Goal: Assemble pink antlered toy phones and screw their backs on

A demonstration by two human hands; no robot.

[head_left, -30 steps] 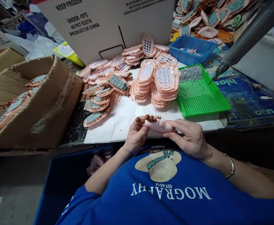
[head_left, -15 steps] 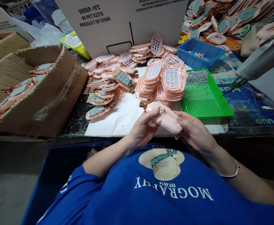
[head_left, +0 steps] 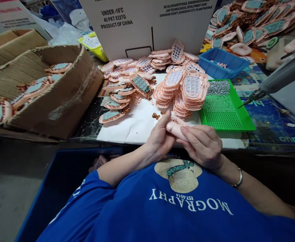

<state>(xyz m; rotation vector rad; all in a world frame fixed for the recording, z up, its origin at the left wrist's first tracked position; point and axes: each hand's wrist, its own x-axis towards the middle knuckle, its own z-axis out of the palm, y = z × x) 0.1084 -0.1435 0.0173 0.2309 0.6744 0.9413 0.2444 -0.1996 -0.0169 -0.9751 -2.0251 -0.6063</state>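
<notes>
Both hands hold one pale pink plastic toy casing [head_left: 175, 127] with a brown knobbed end, just above the table's front edge. My left hand [head_left: 160, 139] grips its left side, thumb laid along the top. Over the right end, the fingers of my right hand [head_left: 204, 144] are wrapped, covering part of it. Right behind stand stacks of pink shell halves [head_left: 192, 85] with grids of square holes. To the left lie several pink halves with grey-green circuit boards [head_left: 112, 116] in them.
A green perforated tray [head_left: 228, 116] holds small metal screws [head_left: 218, 88]. Behind it sits a blue bin [head_left: 221, 64] with small pink parts. An electric screwdriver [head_left: 270, 84] hangs at right. An open cardboard box [head_left: 69, 90] with more halves stands left.
The casing has been turned more onto its side. My right hand has shifted, its fingers now closed over the casing's right end. The camera view has moved slightly.
</notes>
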